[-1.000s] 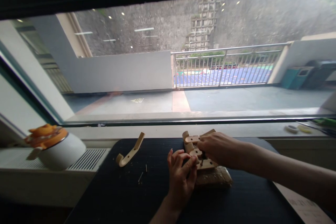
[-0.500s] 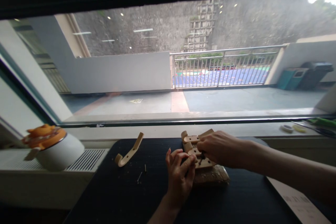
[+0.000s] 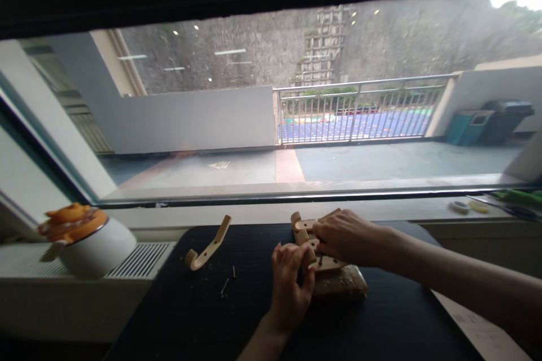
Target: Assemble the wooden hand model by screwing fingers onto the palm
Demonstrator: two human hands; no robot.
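Fingers of the left hand [image 3: 292, 282] newly wrapped round the curled end of the nearest wooden hook [image 3: 332, 264], seemingly for a steadier brace above the brown block [image 3: 345, 282] on the desk [image 3: 249, 327]. Right hand [image 3: 347, 237] closed over the hooks near a thin dark shaft [image 3: 320, 260], any grip on it impossible to confirm; separate hook [image 3: 209, 249] and two thin pins [image 3: 234, 272] farther left.

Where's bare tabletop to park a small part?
Black tabletop: bare between the small fasteners and left hand, also nearer the wearer, below the fasteners. Lone wooden hook takes the far left. Crowded: brown block, both hands on grouped wooden hooks.
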